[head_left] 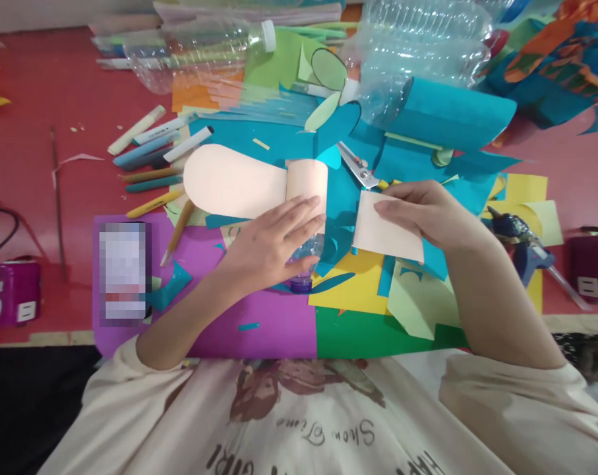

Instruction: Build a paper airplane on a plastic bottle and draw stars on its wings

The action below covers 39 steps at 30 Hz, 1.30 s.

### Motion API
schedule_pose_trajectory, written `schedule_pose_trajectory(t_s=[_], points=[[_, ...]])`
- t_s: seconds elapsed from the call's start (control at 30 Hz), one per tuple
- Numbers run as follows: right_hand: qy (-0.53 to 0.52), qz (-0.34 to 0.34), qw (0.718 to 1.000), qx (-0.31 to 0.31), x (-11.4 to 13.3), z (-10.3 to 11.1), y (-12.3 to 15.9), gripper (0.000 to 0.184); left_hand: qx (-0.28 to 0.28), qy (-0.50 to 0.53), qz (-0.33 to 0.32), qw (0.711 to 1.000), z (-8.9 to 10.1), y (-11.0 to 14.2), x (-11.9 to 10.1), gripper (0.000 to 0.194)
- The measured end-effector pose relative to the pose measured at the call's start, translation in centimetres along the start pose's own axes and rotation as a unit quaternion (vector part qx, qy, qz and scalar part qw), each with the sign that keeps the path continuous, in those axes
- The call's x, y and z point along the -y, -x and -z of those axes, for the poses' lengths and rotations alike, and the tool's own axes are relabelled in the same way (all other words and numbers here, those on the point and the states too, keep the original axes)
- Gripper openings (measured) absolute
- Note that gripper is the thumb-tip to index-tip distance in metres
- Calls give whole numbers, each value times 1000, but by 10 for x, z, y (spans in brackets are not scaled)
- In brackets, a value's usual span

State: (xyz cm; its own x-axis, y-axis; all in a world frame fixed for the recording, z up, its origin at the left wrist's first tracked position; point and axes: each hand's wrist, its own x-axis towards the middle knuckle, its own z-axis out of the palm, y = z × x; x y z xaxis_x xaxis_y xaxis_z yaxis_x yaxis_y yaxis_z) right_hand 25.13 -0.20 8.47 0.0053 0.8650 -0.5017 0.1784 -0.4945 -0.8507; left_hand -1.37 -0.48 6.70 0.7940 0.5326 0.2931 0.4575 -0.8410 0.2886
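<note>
- While the left hand (281, 239) lies open across a small clear plastic bottle (309, 247), fingers slightly spread over its pale paper sleeve (307, 179), the right hand (420, 210) pinches a rectangle of pale paper (384, 231) between thumb and fingers.
- Laid on its side with the purple cap (301, 285) toward the person, the bottle rests amid a crowded spread of coloured paper, its sleeve covering the end away from the cap.
- Light, even pressure from the left hand looks the sound choice: the round bottle could roll, and a hard press would probably dent its thin wall or crease the sleeve.
- At the sleeve's left edge lies a round-ended pale paper piece (234, 179); whether the two are joined cannot be told, so any turn of the bottle calls for keeping that piece unbent.
- Gripped near its right side, the rectangle asks for a soft pinch to avoid creasing, its straight edges best kept in line with the sleeve.
- Just beyond the right hand lie scissors (360, 171), their blades best kept clear of the paper; farther right rests a blue glue gun (526, 257), whose heat, if on, could warp the bottle.
</note>
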Motion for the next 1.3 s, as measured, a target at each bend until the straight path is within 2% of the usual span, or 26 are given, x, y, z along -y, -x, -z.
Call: schedule_pose_trajectory(t_s=[0.07, 0.3, 0.5, 0.9, 1.07, 1.3], points=[[16, 12, 1000, 18, 5, -4, -4, 13, -27, -11, -4, 1000, -6, 4, -2, 46], [93, 51, 993, 45, 18, -15, -17, 17, -82, -46, 23, 995, -10, 17, -11, 50], [115, -20, 987, 106, 28, -21, -26, 19, -129, -63, 12, 990, -18, 17, -14, 51], [124, 9, 982, 142, 18, -24, -46, 23, -136, -56, 9, 989, -23, 21, -11, 54], [141, -19, 982, 126, 23, -27, -43, 21, -135, -57, 9, 989, -24, 22, -11, 57], [158, -16, 980, 117, 27, -30, -41, 21, -135, -54, 10, 989, -25, 23, -11, 58]])
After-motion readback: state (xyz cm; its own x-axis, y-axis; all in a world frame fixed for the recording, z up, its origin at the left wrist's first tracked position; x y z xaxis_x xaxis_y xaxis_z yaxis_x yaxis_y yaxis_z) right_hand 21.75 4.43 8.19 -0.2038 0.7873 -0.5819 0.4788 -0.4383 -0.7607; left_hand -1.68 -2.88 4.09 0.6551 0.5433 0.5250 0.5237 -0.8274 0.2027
